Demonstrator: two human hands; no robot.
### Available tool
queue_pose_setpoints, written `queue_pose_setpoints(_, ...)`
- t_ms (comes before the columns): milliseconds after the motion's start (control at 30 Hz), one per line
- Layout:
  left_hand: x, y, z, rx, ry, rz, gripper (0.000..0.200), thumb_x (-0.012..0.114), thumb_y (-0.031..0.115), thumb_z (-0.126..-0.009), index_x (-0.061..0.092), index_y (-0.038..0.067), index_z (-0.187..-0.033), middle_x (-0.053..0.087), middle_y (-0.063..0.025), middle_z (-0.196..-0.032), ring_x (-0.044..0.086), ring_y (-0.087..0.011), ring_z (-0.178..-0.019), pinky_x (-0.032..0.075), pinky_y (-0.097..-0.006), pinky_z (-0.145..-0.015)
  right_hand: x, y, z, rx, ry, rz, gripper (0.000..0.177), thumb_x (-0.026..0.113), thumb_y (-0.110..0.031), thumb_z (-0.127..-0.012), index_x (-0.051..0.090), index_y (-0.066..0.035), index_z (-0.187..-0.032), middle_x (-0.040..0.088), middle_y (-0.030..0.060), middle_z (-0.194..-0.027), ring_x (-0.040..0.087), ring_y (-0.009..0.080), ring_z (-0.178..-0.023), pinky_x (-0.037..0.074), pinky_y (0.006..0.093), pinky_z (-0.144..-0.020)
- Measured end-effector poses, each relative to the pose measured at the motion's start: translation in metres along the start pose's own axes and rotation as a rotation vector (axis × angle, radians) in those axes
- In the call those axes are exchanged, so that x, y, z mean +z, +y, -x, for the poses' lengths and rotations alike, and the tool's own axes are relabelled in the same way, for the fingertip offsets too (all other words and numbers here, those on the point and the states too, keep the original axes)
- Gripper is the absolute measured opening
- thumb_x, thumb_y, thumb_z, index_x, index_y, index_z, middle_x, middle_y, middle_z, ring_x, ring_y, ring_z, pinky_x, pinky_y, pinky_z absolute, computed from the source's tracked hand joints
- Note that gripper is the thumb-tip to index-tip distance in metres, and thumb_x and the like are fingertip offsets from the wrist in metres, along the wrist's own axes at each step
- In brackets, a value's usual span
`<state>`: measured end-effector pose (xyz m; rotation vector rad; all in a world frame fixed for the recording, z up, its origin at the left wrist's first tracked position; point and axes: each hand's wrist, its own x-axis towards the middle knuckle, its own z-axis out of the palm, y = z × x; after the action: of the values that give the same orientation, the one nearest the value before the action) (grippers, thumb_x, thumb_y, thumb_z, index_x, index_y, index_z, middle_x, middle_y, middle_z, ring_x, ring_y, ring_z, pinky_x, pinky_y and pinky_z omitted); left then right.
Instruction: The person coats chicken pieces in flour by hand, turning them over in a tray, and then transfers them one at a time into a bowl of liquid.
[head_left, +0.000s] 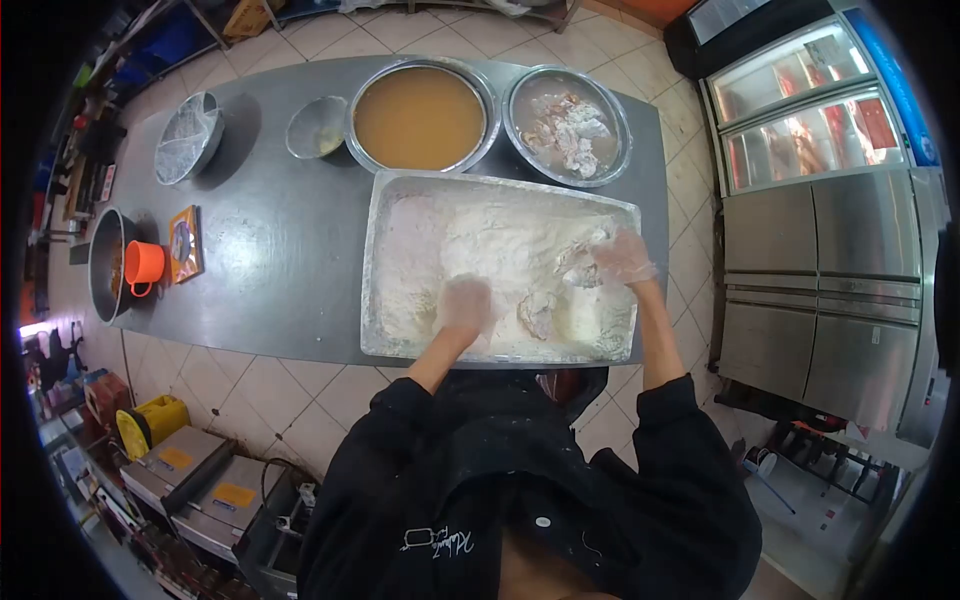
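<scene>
A wide metal tray [376,270] of white flour [500,240] lies in front of me at the table's edge. My left hand [467,303] is down in the flour on the left side, its fingers hidden or blurred. Over on the right, my right hand [625,258] reaches to a flour-coated piece [580,268] that looks like chicken; its fingers are smeared, so I cannot make out a grip. Another coated piece [537,314] lies in the flour between my hands. Both hands seem to wear thin clear gloves dusted with flour.
Behind the tray stand a large bowl of orange-brown liquid [420,118] and a bowl with whitish pieces [570,128]. Further left are a small bowl [317,128], a plastic-covered bowl [190,138], an orange mug [144,264] and a packet [185,245]. A steel fridge [815,235] stands right.
</scene>
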<state>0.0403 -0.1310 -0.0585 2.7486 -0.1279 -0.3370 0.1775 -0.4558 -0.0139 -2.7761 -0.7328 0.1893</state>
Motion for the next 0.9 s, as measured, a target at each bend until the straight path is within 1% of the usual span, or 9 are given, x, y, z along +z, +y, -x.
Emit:
queue_pose_setpoints(133, -0.018, 0.024, 0.003, -0.073, -0.064, -0.168, 0.021, 0.061, 0.024, -0.071, 0.068, 0.006, -0.076, 0.065, -0.0141, -0.078, 0.063, -0.0254, -0.081, 0.046, -0.0365, -0.072, -0.116, -0.073, -0.056, 0.124, 0.067, -0.13, 0.04, 0.064, -0.037, -0.074, 0.064, -0.003, -0.094, 0.062, 0.0195, -0.093, 0.061, 0.0368, -0.09, 0.05, 0.0419, -0.073)
queue_pose_setpoints(267, -0.004, 0.021, 0.004, -0.035, 0.065, -0.207, 0.028, 0.067, 0.03, -0.065, 0.069, 0.005, -0.077, 0.066, -0.0151, -0.08, 0.065, -0.0279, -0.08, 0.05, -0.0377, -0.07, -0.154, -0.082, -0.121, 0.134, 0.052, -0.134, 0.036, 0.059, -0.036, -0.08, 0.063, -0.006, -0.1, 0.061, 0.0175, -0.102, 0.06, 0.0352, -0.095, 0.049, 0.0419, -0.078)
queue_pose_setpoints(333, -0.02, 0.021, 0.001, -0.076, -0.025, -0.042, 0.038, 0.072, 0.037, -0.059, 0.069, 0.004, -0.077, 0.066, -0.0154, -0.079, 0.064, -0.0286, -0.08, 0.05, -0.038, -0.071, -0.16, -0.077, -0.156, -0.003, 0.12, 0.349, 0.03, 0.053, -0.031, -0.084, 0.063, -0.011, -0.104, 0.06, 0.0171, -0.107, 0.058, 0.0342, -0.1, 0.048, 0.0419, -0.083)
queue_pose_setpoints(467, -0.026, 0.016, 0.002, -0.047, -0.113, -0.079, 0.029, 0.066, 0.03, -0.064, 0.07, 0.008, -0.082, 0.066, -0.0151, -0.083, 0.062, -0.0287, -0.084, 0.044, -0.0376, -0.08, -0.1, -0.014, -0.243, 0.148, 0.243, 0.168, 0.03, 0.052, -0.027, -0.083, 0.063, -0.009, -0.103, 0.059, 0.0189, -0.107, 0.056, 0.034, -0.103, 0.046, 0.0427, -0.085)
queue_pose_setpoints(533, -0.046, 0.021, 0.008, -0.074, -0.133, 0.14, 0.036, 0.069, 0.035, -0.061, 0.07, 0.009, -0.087, 0.065, -0.0165, -0.085, 0.062, -0.0314, -0.087, 0.046, -0.0401, -0.08, -0.081, 0.001, -0.27, -0.243, 0.128, 0.568, 0.026, 0.055, -0.029, -0.079, 0.064, -0.007, -0.088, 0.06, 0.0218, -0.092, 0.058, 0.0352, -0.087, 0.045, 0.0455, -0.078)
queue_pose_setpoints(567, -0.042, 0.02, 0.009, -0.079, -0.132, 0.136, 0.036, 0.069, 0.035, -0.061, 0.07, 0.009, -0.087, 0.065, -0.0165, -0.085, 0.062, -0.0314, -0.087, 0.046, -0.0401, -0.08, -0.063, 0.01, -0.281, -0.247, 0.131, 0.564, 0.026, 0.055, -0.029, -0.079, 0.064, -0.007, -0.088, 0.06, 0.0218, -0.092, 0.058, 0.0352, -0.087, 0.045, 0.0455, -0.078)
queue_pose_setpoints(633, -0.037, 0.015, 0.012, -0.117, -0.033, 0.253, 0.045, 0.07, 0.04, -0.063, 0.068, 0.007, -0.093, 0.065, -0.0185, -0.086, 0.061, -0.0333, -0.088, 0.048, -0.0432, -0.078, -0.042, 0.009, -0.287, -0.041, 0.223, 0.233, 0.025, 0.055, -0.024, -0.077, 0.062, -0.004, -0.09, 0.06, 0.0229, -0.095, 0.057, 0.0373, -0.093, 0.045, 0.045, -0.081)
queue_pose_setpoints(733, -0.043, 0.002, 0.009, -0.122, -0.099, 0.329, 0.053, 0.069, 0.04, -0.067, 0.062, 0.002, -0.103, 0.064, -0.0226, -0.088, 0.061, -0.0374, -0.088, 0.048, -0.0451, -0.078, -0.053, -0.024, -0.265, 0.146, 0.161, 0.096, 0.031, 0.057, -0.022, -0.075, 0.06, -0.002, -0.098, 0.059, 0.0228, -0.102, 0.055, 0.0372, -0.102, 0.044, 0.0437, -0.088)
queue_pose_setpoints(900, -0.071, -0.011, 0.012, -0.137, 0.028, 0.441, 0.057, 0.069, 0.038, -0.071, 0.055, -0.004, -0.108, 0.062, -0.0278, -0.089, 0.06, -0.0416, -0.088, 0.048, -0.0454, -0.077, -0.048, -0.022, -0.245, -0.065, 0.147, 0.201, 0.039, 0.06, -0.021, -0.073, 0.058, -0.002, -0.107, 0.058, 0.0225, -0.109, 0.054, 0.0358, -0.107, 0.042, 0.0411, -0.093)
